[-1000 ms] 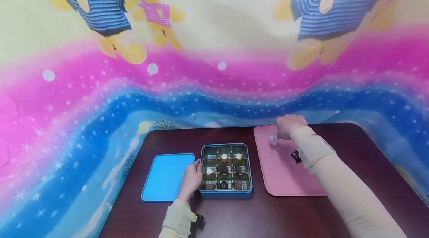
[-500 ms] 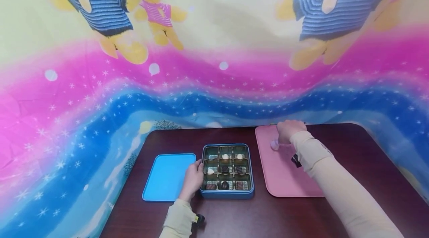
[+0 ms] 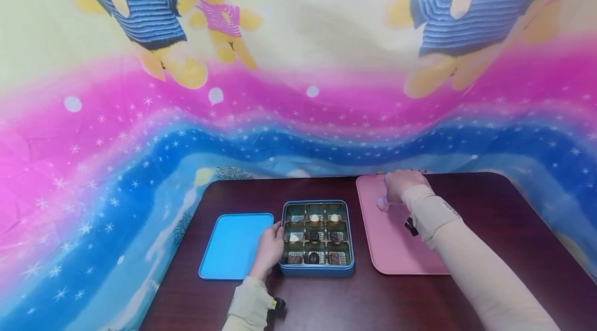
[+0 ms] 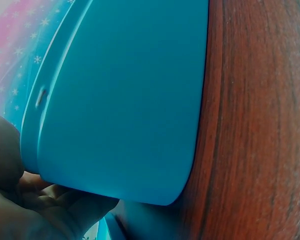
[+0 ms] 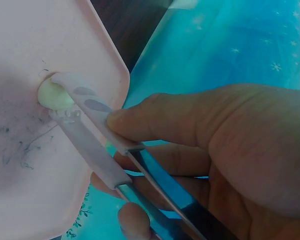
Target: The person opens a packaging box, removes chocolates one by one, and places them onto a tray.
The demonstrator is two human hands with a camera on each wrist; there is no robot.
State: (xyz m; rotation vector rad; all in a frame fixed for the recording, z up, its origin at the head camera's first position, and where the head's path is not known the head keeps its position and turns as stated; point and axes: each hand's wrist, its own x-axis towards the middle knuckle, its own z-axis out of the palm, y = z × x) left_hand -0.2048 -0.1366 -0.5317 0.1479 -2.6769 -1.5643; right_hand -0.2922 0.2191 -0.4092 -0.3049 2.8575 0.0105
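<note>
Gripping a pair of tongs point(image 5: 158, 175) with bent fingers, the right hand point(image 5: 232, 150) fills the right half of the right wrist view. The thumb presses on the upper arm of the tongs, and the other fingers go around below. The round white chocolate point(image 5: 52, 96) is at the upper left of that view, between the two pale tips of the tongs. It is therefore apart from the fingers, beyond them at the far end of the tool. The pink tray point(image 5: 25, 30) lies behind it; whether the chocolate touches the tray, I cannot tell. In the head view this hand is right of centre, over the far part of the tray.

The left hand point(image 3: 268, 248), lower and left of centre in the head view, holds the left side of the blue tin point(image 3: 317, 271). In the left wrist view its thumb is at the rim, and its fingers are bent around the corner. Inside the tin, gold compartments point(image 3: 304, 242) contain white chocolates and dark chocolates.

At the left of the tin, the bright blue lid point(image 3: 233, 248) lies flat on the brown desk point(image 3: 326, 302). A cloth with printed bears point(image 3: 298, 113) fills the upper part of the frame.
</note>
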